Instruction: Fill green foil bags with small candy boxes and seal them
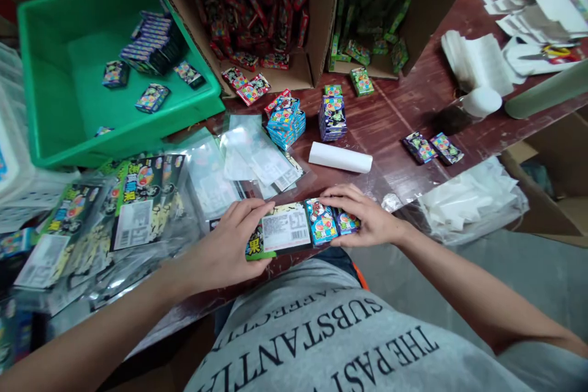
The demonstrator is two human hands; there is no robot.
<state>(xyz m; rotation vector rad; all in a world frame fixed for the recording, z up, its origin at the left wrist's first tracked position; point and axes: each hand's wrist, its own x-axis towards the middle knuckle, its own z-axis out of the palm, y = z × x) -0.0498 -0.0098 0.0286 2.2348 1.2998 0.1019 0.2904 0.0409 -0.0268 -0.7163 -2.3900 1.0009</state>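
Observation:
At the table's near edge, both hands are on a flat printed package (285, 228) with a white barcode label and black and green printing. My left hand (229, 244) grips its left end, thumb below and fingers above. A light-blue small candy box (321, 222) and a purple candy box (348, 222) lie against its right end. My right hand (362, 214) wraps round these boxes, fingers across the top edge and thumb at the bottom. Its palm partly hides the purple box. Whether the boxes are inside the package's plastic, I cannot tell.
A green bin (59, 79) holds purple boxes. Cartons of red boxes (257, 12) and green boxes (367, 24) stand behind. Stacked blue boxes (285, 122), purple boxes (333, 116), a white roll (340, 157) and printed bags (135, 211) lie around. Scissors (551, 55) lie far right.

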